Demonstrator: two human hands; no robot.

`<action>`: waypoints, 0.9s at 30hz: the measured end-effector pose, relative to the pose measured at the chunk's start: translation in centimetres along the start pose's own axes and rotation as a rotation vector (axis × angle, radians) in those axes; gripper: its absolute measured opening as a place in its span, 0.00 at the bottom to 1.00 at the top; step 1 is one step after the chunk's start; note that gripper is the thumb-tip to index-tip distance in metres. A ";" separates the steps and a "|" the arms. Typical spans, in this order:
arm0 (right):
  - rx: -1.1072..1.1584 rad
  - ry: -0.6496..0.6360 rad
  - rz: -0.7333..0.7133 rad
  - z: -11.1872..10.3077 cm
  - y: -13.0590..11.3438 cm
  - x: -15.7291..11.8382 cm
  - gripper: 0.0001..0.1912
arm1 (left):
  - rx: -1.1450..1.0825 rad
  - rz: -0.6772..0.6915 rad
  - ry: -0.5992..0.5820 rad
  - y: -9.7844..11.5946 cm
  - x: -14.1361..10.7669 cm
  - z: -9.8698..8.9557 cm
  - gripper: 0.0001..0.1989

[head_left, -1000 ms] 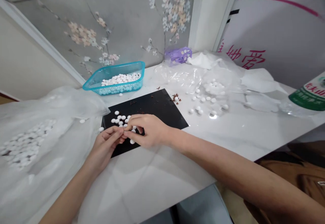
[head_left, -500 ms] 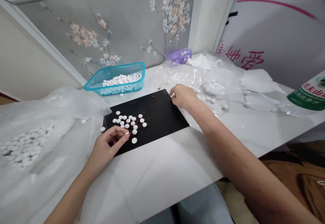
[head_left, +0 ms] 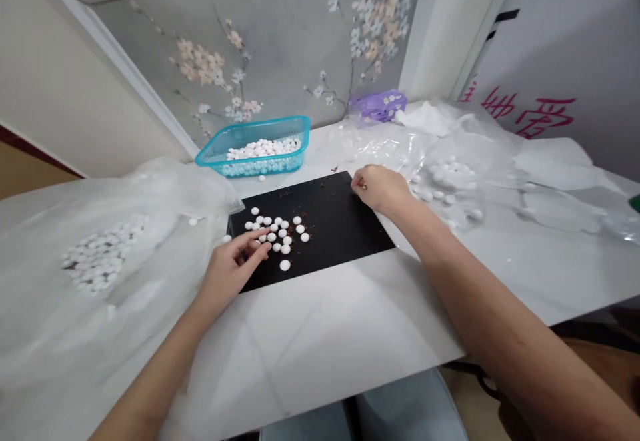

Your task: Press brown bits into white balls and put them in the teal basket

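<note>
Several small white round pieces (head_left: 285, 265) lie loosely grouped on the left half of a black sheet (head_left: 340, 227), with reddish-brown crumbs among them. My left hand (head_left: 231, 269) reaches in from the left edge of the sheet. Its thumb and forefinger are apart, with their tips beside the pieces. At the sheet's far right corner is my right hand (head_left: 383, 189), fingers pinched together. Something tiny shows at those fingertips, too small to name. Dark brown bits (head_left: 285, 194) are scattered along the sheet's far side.
Behind the sheet stands a blue plastic basket (head_left: 253, 151) filled with white pieces. Clear plastic bags with more pieces lie left (head_left: 165, 247) and right (head_left: 453, 174) on the white table (head_left: 320, 334). A purple package (head_left: 377, 106) sits by the wall.
The view has swung left, so everything sits further right. My left hand's thumb and forefinger, pinched on a white piece before, are now apart. My right hand stays at the sheet's corner.
</note>
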State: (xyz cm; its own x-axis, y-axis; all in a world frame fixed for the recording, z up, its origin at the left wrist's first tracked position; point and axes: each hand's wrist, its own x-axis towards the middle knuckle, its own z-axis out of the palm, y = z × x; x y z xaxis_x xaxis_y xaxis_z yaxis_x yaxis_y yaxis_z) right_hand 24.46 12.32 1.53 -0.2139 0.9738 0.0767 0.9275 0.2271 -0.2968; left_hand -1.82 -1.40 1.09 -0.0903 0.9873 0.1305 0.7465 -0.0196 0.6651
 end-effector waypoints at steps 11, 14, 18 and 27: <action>0.136 0.255 -0.106 0.2 -1.9 -1.2 0.10 | 0.607 -0.011 0.134 -7.7 2.3 -7.8 0.26; 0.147 0.257 -0.118 0.4 -1.9 -1.2 0.10 | 0.637 -0.073 0.005 -8.9 2.6 -7.6 0.27; 0.164 0.256 -0.121 0.2 -2.0 -1.4 0.10 | 0.664 -0.060 0.028 -9.3 2.9 -7.6 0.25; 0.172 0.280 -0.138 0.2 -2.2 -1.4 0.10 | 0.718 -0.075 0.113 -9.5 2.7 -7.8 0.24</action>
State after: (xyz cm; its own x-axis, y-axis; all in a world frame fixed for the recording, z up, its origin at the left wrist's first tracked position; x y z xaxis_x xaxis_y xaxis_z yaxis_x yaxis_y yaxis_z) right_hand 22.64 10.48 1.86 -0.2196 0.8993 0.3782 0.8255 0.3779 -0.4192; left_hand -14.32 0.27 0.85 -0.1966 0.9590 0.2040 0.9805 0.1937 0.0341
